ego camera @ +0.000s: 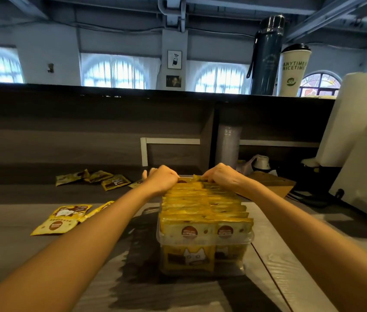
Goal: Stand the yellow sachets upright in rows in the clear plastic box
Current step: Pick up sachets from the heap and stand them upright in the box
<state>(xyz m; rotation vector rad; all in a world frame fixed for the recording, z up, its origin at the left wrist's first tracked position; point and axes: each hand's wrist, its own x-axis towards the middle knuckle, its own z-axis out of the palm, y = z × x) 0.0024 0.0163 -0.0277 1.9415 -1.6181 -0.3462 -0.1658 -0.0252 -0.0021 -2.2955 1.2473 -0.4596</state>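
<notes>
The clear plastic box (205, 240) stands on the counter in front of me, packed with two rows of upright yellow sachets (202, 206). Both hands reach to its far end. My left hand (161, 179) is curled over the far left corner of the rows, fingers hidden behind the sachets. My right hand (220, 175) pinches the top edge of a sachet (197, 178) at the far right end. Loose sachets lie flat on the counter: two near my left forearm (62, 219) and several farther back (92, 177).
A dark wooden counter wall rises behind the box. A cardboard box (272, 183) and a white machine (362, 158) stand at the right. A dark flask (267, 55) and a white paper cup (293, 70) stand on the ledge above. A sleeve of plastic cups (227, 145) stands behind.
</notes>
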